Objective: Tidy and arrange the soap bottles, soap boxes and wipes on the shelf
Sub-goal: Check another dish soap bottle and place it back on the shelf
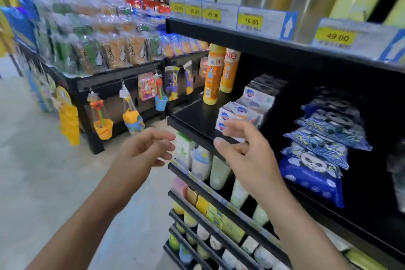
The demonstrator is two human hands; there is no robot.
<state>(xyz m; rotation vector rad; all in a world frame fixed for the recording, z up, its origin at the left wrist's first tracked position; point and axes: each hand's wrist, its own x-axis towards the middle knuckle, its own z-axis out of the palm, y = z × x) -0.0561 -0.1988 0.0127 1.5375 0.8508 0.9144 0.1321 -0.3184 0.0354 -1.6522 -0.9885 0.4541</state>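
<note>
Two orange soap bottles [213, 75] stand upright at the left end of the black shelf [192, 116]. To their right lie rows of white soap boxes [241, 110] with a blue logo. Blue wipes packs [317, 149] are stacked further right, one with a panda print. My right hand [243, 149] hovers in front of the nearest soap boxes, fingers spread and holding nothing. My left hand [146, 149] floats left of the shelf's end, fingers loosely curled, empty.
Lower shelves hold white bottles [200, 162] and yellow boxes [202, 204]. Price tags [251, 21] line the top shelf edge. A low display [109, 81] with hanging toys stands across the aisle to the left, with open floor between.
</note>
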